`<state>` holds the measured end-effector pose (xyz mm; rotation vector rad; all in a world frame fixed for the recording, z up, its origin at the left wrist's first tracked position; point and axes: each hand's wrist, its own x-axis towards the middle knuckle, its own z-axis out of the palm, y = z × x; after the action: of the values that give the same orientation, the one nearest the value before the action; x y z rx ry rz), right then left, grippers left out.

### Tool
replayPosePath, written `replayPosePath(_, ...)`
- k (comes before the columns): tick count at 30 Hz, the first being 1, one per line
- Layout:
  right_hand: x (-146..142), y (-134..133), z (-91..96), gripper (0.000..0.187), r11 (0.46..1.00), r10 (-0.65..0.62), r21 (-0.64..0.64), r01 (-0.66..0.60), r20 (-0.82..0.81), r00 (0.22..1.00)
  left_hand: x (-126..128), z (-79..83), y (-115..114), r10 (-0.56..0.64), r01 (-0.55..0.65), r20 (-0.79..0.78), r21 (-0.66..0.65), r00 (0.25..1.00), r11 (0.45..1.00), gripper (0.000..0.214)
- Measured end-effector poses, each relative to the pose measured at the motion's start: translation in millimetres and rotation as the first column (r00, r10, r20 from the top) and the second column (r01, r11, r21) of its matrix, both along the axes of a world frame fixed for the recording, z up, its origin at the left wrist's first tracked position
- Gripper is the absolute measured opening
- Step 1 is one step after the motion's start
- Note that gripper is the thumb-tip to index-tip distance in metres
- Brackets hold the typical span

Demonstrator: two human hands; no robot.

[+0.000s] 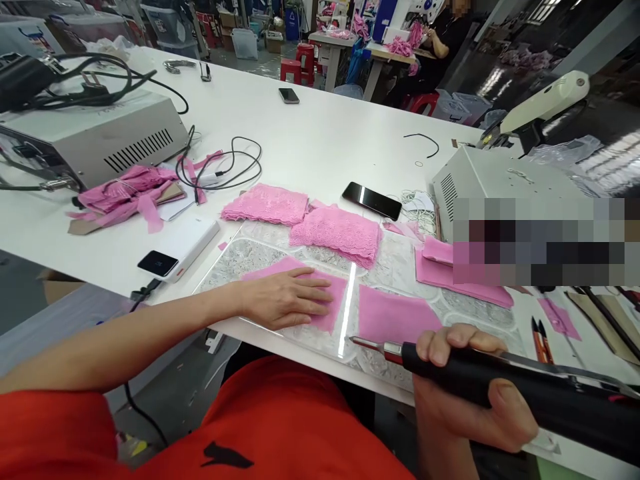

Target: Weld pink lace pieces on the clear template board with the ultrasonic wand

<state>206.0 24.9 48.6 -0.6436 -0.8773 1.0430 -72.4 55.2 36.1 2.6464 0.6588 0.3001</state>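
My left hand (pixel 287 299) lies flat, fingers stretched out, on a pink fabric piece (pixel 336 287) spread over the grey patterned board (pixel 227 263). My right hand (pixel 465 393) is wrapped round a thick black handheld tool (pixel 540 393) with a pointed metal tip (pixel 367 343). That tip points left and sits just below a second pink fabric piece (pixel 393 315); whether it touches the board I cannot tell. Behind my left hand rest two pink lace stacks, a left stack (pixel 267 203) and a right stack (pixel 337 232). Folded pink fabric (pixel 465 283) lies at the board's right side.
A grey metal box (pixel 115 133) with cables stands at left, near pink straps (pixel 133 190) and a white power bank (pixel 183 250). A phone (pixel 373 200) lies behind the lace. Another box (pixel 500 177) and pens (pixel 543 340) are at right. A person (pixel 440 47) sits far back.
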Motion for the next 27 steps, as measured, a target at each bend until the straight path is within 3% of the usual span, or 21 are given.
replayPosePath(8,-15.6,-3.3,-1.3,0.023,0.993,0.107,0.043,-0.108,0.018,0.994,-3.0,-9.4,-9.7,0.016,-0.018,-0.077,-0.019,0.997,1.0,0.045)
replayPosePath(27,-28.0,1.8,-6.2,0.023,0.99,0.117,0.078,-0.121,0.057,0.992,-3.2,-15.6,-10.8,0.003,0.001,-0.064,0.059,0.998,0.998,0.049)
